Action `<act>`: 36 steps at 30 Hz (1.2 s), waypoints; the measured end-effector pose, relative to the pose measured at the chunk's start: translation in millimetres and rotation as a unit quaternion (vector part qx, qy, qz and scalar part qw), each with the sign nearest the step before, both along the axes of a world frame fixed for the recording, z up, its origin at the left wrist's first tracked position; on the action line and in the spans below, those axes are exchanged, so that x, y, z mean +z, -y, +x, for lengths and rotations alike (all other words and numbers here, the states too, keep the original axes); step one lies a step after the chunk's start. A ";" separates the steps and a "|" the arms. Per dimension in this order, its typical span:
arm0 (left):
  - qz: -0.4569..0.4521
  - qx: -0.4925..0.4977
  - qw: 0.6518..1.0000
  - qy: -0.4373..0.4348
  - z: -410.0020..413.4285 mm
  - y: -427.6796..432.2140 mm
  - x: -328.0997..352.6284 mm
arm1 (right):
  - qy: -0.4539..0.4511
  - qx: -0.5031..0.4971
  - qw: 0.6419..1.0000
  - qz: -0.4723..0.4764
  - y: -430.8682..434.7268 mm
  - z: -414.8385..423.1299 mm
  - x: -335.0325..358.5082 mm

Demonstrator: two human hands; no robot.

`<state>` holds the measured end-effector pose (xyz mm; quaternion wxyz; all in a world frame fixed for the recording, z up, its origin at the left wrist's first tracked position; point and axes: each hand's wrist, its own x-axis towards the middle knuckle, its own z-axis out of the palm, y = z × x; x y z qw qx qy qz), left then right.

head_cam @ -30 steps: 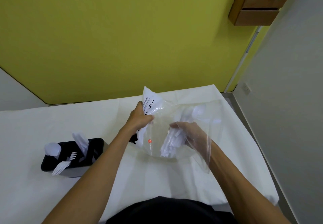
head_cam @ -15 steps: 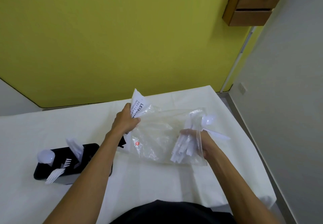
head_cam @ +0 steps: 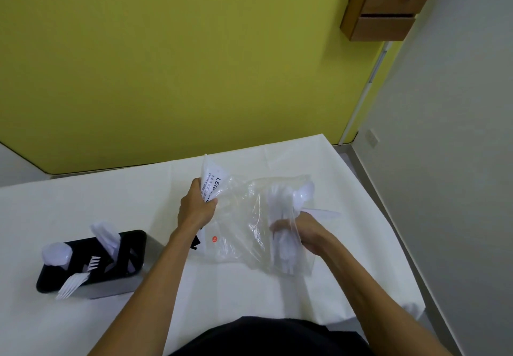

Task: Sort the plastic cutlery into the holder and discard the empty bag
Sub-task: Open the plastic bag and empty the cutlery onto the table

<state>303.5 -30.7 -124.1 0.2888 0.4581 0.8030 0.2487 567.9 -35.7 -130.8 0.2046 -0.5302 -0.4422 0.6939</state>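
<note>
Pinches the bag [head_cam: 238, 233] in the left grip [head_cam: 197, 208], clutches the cutlery bundle [head_cam: 285, 254] in the right grip [head_cam: 306, 235], above the table [head_cam: 249, 297] right of the holder [head_cam: 130, 278]; best drawn apart steadily, plastic taut.

We are in a plain indoor room, perhaps a home or a small office; we cannot tell which. We see a yellow-green wall [head_cam: 166, 64], a pale grey side wall [head_cam: 458, 175] with a socket [head_cam: 372, 136], wooden drawers [head_cam: 388, 3] mounted high, and a white-covered worktop [head_cam: 83, 203].
</note>
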 end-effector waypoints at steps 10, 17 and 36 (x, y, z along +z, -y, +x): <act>-0.013 0.000 1.000 -0.017 -23.6 1.0 10.0 | 0.004 -0.060 0.997 -0.052 -15.7 17.5 1.5; -0.027 0.002 1.000 -0.001 -9.0 2.0 2.1 | 0.082 -0.108 0.991 -0.007 -23.2 29.7 -3.8; 0.027 -0.057 0.998 0.027 -10.5 -4.8 51.7 | 0.160 -0.142 0.977 0.011 -26.5 36.5 -11.6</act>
